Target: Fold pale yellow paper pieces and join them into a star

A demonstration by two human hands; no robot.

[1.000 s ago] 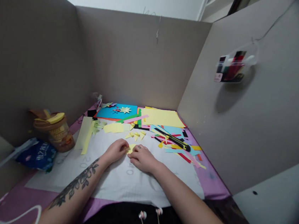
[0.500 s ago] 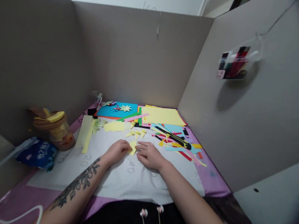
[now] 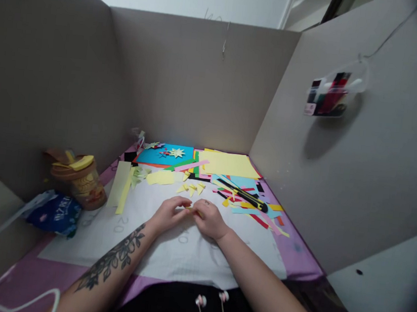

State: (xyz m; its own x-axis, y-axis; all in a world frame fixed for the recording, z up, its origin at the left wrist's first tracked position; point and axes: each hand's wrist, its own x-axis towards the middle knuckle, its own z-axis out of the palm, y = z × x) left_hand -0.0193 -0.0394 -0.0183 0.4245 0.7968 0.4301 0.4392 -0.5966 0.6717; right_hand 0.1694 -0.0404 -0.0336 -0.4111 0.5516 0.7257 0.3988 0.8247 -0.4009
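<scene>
Yellow paper [image 3: 189,208] sits just below the frame's centre, pinched in the fingers of left hand [image 3: 170,214] and right hand [image 3: 209,219], and I'd keep both grips light (thin stuff creases easily), edges even.

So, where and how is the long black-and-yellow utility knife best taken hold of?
Probably by its thick end, the right hand coming from above and the near right. That end points near right; the slim end, which may hold the blade, points far left. The knife lies across loose coloured paper strips, so lifting straight up should disturb them least.
</scene>
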